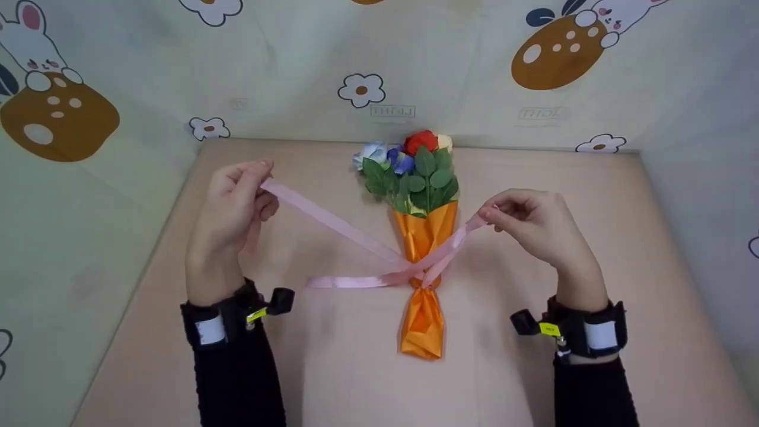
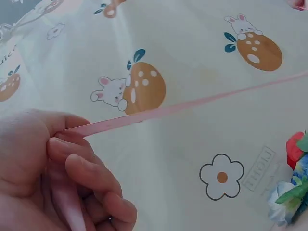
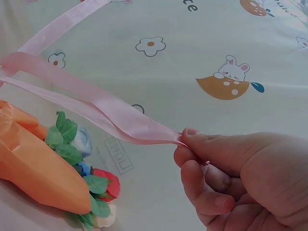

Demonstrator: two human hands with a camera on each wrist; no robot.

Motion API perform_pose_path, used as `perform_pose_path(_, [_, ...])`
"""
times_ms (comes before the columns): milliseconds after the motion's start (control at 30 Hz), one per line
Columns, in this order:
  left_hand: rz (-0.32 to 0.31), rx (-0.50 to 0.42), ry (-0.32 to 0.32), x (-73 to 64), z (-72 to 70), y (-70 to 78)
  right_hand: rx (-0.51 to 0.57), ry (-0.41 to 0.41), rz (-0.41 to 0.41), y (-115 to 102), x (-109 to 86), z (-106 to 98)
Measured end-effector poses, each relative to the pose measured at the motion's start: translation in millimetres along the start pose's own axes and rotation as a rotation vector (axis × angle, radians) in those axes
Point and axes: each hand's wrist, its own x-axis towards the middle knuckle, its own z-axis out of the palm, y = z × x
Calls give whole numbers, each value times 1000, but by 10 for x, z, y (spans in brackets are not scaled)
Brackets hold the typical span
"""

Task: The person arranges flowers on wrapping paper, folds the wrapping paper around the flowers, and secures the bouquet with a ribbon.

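Observation:
A bouquet of flowers (image 1: 424, 172) in orange wrapping (image 1: 422, 329) lies on the table, its red, blue and cream blooms toward the back. Pink ribbon (image 1: 338, 220) crosses the wrapping's narrow waist, and one loose tail runs left over the table. My left hand (image 1: 234, 204) pinches one stretch of ribbon up to the left, with more ribbon hanging below the palm. On the other side, my right hand (image 1: 531, 225) pinches a folded loop of ribbon between thumb and forefinger. In the right wrist view, two layers of the ribbon (image 3: 130, 125) meet at those fingertips.
The pale wooden table (image 1: 350, 379) meets a printed backdrop (image 1: 284, 71) with rabbits and flowers behind and at both sides. Black straps with small cameras sit on both wrists.

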Motion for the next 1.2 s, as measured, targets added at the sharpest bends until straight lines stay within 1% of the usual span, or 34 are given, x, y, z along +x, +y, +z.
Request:
perform_pose_path(33, [-34, -33, -19, -15, 32, 19, 3, 3, 7, -1, -1, -1])
perform_pose_path(67, [-76, -44, -59, -29, 82, 36, 11, 6, 20, -4, -4, -2])
perform_pose_path(100, [-113, -26, -119, -45, 153, 50, 22, 11, 35, -8, -7, -2])
perform_pose_path(133, [-137, 9, -201, -61, 241, 55, 34, 15, 53, -14, -10, -3])
perform_pose_path(167, [-152, 52, -301, -78, 350, 56, 46, 19, 72, -20, -13, -2])
perform_pose_path(233, [-174, 124, -498, -124, 639, 31, 74, 25, 109, -32, -15, 2])
perform_pose_path(267, [-179, 142, -585, -150, 807, -4, 88, 28, 121, -36, -14, 5])
perform_pose_path(333, [-197, 156, -726, -207, 1155, -102, 108, 25, 133, -41, -10, 14])
perform_pose_path(367, [-221, 155, -771, -240, 1323, -161, 120, 24, 135, -41, -7, 17])
perform_pose_path(433, [-258, 160, -812, -307, 1604, -300, 146, 17, 132, -37, -3, 24])
perform_pose_path(467, [-275, 169, -818, -335, 1714, -370, 161, 13, 130, -36, -2, 25])
perform_pose_path(533, [-304, 213, -822, -380, 1869, -490, 183, 4, 129, -37, 1, 27])
perform_pose_path(567, [-320, 235, -822, -394, 1919, -538, 192, 3, 129, -39, 2, 28])
perform_pose_path(633, [-329, 298, -826, -401, 1977, -620, 206, 0, 128, -45, 7, 32])
perform_pose_path(667, [-327, 351, -829, -397, 1989, -645, 209, -3, 129, -50, 11, 35])
perform_pose_path(733, [-298, 467, -829, -381, 1980, -664, 212, -12, 125, -58, 19, 41])
perform_pose_path(800, [-256, 579, -784, -349, 1946, -658, 211, -23, 121, -64, 27, 46])
perform_pose_path(867, [-229, 665, -707, -308, 1893, -628, 208, -38, 113, -70, 31, 52])
perform_pose_path(967, [-174, 743, -550, -240, 1790, -586, 209, -59, 84, -80, 24, 65])
perform_pose_path(1033, [-119, 796, -465, -194, 1718, -573, 213, -75, 48, -94, 15, 79])
perform_pose_path(1067, [-85, 815, -437, -172, 1682, -573, 215, -82, 23, -105, 9, 87])
perform_pose_path(1133, [-20, 832, -422, -125, 1629, -576, 214, -95, -44, -130, 0, 104])
perform_pose_path(1200, [26, 805, -454, -90, 1582, -583, 198, -96, -119, -155, -9, 121])
